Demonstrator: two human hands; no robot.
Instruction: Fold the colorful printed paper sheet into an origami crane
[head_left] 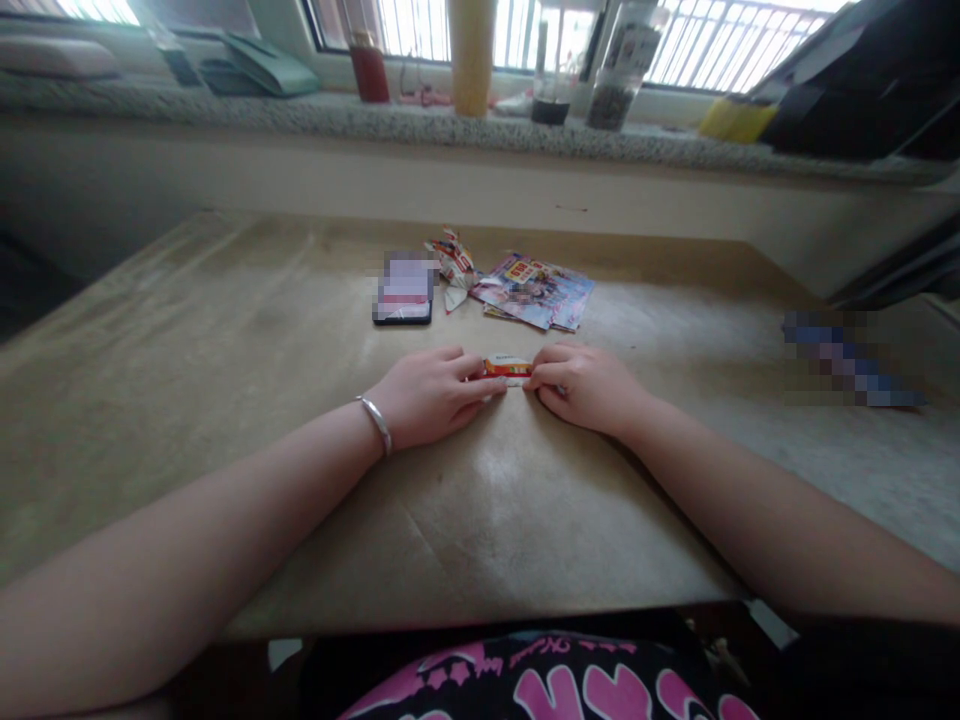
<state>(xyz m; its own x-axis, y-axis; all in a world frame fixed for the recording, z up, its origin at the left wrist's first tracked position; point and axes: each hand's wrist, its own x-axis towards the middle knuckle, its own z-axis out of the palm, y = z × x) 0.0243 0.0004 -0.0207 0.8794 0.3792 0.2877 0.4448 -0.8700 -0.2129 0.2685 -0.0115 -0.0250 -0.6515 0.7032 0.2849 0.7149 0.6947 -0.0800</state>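
A small folded strip of printed paper [507, 369], red and white, lies on the table [225, 340] between my two hands. My left hand [431, 395], with a silver bangle on its wrist, presses its curled fingers down on the strip's left end. My right hand [589, 385] has its fingers closed on the strip's right end. Both hands rest on the tabletop, and most of the paper is hidden beneath the fingers.
Behind the hands lie a dark phone [405, 288], a folded paper figure [454, 262] and a small stack of colourful printed sheets [536, 290]. A blurred blue object [847, 360] lies at the right. The windowsill holds a red cup [370, 68], a yellow cylinder [472, 55] and jars.
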